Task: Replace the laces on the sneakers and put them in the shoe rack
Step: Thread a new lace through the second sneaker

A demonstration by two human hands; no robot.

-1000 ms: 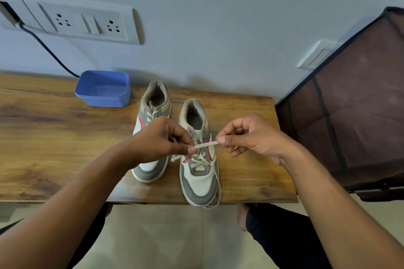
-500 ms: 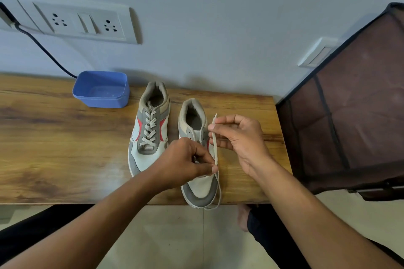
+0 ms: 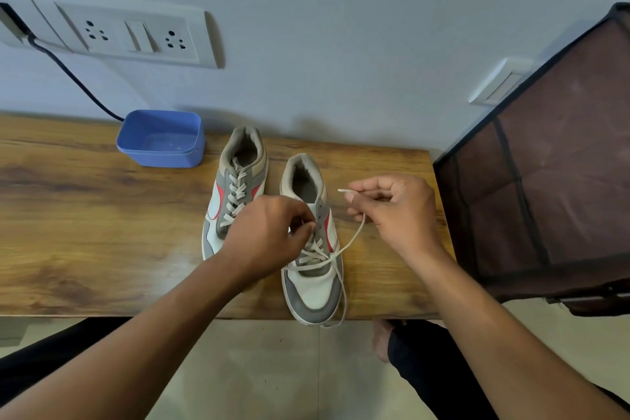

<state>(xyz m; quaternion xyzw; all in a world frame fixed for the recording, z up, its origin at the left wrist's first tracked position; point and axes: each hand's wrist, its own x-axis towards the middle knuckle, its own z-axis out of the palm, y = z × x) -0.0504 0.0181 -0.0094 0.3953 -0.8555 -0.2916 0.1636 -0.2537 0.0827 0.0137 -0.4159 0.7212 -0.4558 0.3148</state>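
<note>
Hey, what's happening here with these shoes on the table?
A person is lacing a sneaker on a wooden table. The right hand pinches the free end of the lace, while the left hand pinches it at the eyelets. The lace is only partway up. The other sneaker beside it is fully laced. The shoe rack stands at the table's end.

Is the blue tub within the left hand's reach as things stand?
Probably yes: the tub sits past the laced sneaker, which is low, but the left hand is pinching the lace.
</note>
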